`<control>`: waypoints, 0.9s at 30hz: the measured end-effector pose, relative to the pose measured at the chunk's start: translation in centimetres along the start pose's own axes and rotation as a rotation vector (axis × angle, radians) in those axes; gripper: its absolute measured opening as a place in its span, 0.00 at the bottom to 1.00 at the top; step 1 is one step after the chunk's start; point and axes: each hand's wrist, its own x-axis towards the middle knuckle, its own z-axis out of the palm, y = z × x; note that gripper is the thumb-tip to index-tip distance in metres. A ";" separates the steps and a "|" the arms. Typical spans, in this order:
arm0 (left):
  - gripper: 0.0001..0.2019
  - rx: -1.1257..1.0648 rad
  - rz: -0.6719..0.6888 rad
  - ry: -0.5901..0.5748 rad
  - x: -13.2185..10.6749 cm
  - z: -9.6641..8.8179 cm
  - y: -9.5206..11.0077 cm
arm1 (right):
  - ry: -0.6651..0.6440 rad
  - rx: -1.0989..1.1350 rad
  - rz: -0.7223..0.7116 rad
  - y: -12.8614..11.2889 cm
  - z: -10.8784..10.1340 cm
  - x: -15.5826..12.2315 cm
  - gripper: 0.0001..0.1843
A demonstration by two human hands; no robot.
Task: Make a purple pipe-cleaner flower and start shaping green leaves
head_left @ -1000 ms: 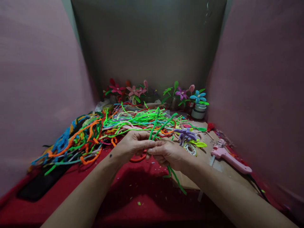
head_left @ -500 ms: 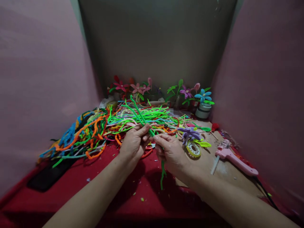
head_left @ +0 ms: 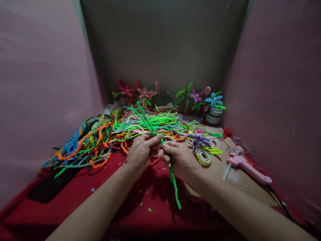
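Note:
Green pipe cleaners [head_left: 146,121] run between my two hands, with fuzzy ends rising up and to the left and other ends hanging below. My left hand [head_left: 142,149] pinches them between thumb and fingers. Close beside it, my right hand [head_left: 177,155] is also closed on the green stems, thumb and forefinger near the left fingertips. The fingers cover the spot where the stems meet. Behind the hands lies a heap of green pipe cleaners [head_left: 165,117] mixed with other colours.
Orange, blue and dark green pipe cleaners [head_left: 85,140] pile up on the left. At right, a purple fuzzy flower [head_left: 200,140], a yellow tape roll [head_left: 203,157] and a pink glue gun [head_left: 247,169] rest on cardboard [head_left: 225,192]. A blue flower [head_left: 214,99] stands in a jar [head_left: 214,116].
The hands have drawn slightly closer together around the green stems. The hanging lower ends have swung to the right and reach lower.

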 end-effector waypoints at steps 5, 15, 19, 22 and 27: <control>0.14 0.024 -0.003 0.070 0.0 0.1 0.2 | -0.042 -0.024 0.096 0.0 -0.2 -0.1 0.08; 0.13 -0.050 -0.044 -0.025 0.1 0.0 -0.1 | 0.001 0.009 0.014 -0.1 0.1 0.0 0.05; 0.11 -0.051 -0.010 -0.034 0.0 -0.1 -0.5 | 0.048 0.024 0.010 -0.1 -0.1 0.2 0.06; 0.08 0.129 0.074 0.000 -0.2 -0.3 -0.4 | 0.063 0.011 0.019 -0.3 -0.2 0.1 0.05; 0.05 0.617 0.409 -0.068 0.0 -1.1 0.3 | 0.032 -0.006 0.073 -1.0 -0.6 0.1 0.05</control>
